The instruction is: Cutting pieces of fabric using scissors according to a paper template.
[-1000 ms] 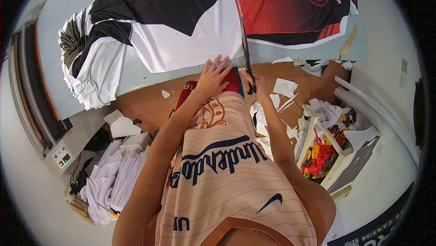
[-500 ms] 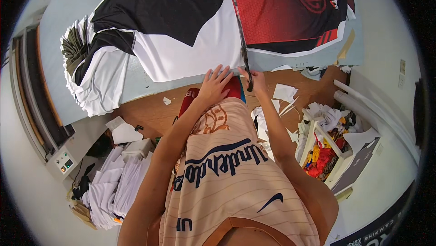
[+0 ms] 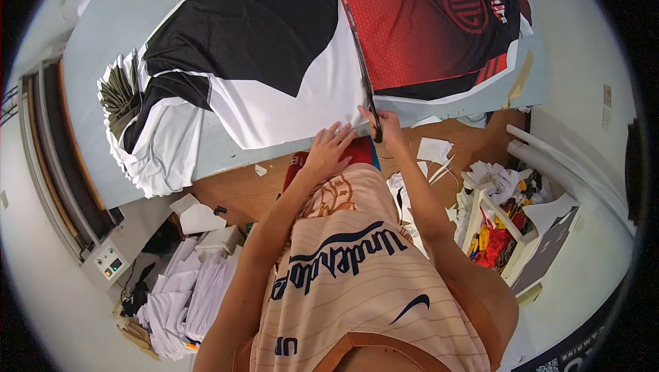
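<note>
My left hand (image 3: 326,156) lies with fingers apart on the lower edge of a white fabric piece with a black printed shape (image 3: 274,118). My right hand (image 3: 391,130) grips long dark scissors (image 3: 377,127) by the handles at the table's front edge. Their blades point away from me, along the seam between that piece and a red-and-black printed jersey panel (image 3: 419,42). Both lie on a pale blue table (image 3: 103,15). Bunched white, black and olive fabric (image 3: 165,152) rests at the left end.
A machine with rollers and a control box (image 3: 103,259) stands at left. Piled white cloth (image 3: 185,289) is below it. Paper scraps (image 3: 434,149) litter the wooden floor. At right are rolls (image 3: 542,156) and a crate of coloured scraps (image 3: 494,235) beside the wall.
The table, fabrics and both hands sit lower in the picture than a second ago, as the view shifts. The scissors stay in my right hand; my left hand stays at the cloth's edge.
</note>
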A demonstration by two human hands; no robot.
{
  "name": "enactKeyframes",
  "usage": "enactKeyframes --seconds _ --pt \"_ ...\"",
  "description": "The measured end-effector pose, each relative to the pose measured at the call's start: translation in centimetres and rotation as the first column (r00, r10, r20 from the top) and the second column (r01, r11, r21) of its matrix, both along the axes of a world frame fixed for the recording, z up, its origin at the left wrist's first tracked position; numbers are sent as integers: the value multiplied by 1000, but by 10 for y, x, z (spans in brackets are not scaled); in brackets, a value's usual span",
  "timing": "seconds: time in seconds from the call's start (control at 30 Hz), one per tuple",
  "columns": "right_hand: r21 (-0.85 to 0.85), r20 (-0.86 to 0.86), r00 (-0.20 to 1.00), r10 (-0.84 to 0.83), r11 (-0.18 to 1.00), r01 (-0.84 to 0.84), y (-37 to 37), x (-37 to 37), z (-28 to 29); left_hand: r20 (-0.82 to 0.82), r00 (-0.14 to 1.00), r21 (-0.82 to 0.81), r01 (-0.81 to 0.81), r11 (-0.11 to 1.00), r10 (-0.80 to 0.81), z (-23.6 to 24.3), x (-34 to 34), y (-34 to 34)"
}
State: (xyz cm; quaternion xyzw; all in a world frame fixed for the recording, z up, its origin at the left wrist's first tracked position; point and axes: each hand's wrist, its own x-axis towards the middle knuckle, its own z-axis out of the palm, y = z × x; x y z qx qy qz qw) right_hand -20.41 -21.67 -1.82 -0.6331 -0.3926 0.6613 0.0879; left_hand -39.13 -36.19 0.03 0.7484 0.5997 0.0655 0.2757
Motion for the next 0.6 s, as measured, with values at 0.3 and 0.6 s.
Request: enactKeyframes --seconds 0.3,0.6 --pt "-37 -77 997 -1 999 -2 46 -27 22 98 994 -73 49 996 -42 11 -14 16" --pt "8 -39 999 -20 1000 21 51 -25 18 319 944 -158 -37 987 87 14 -34 38"
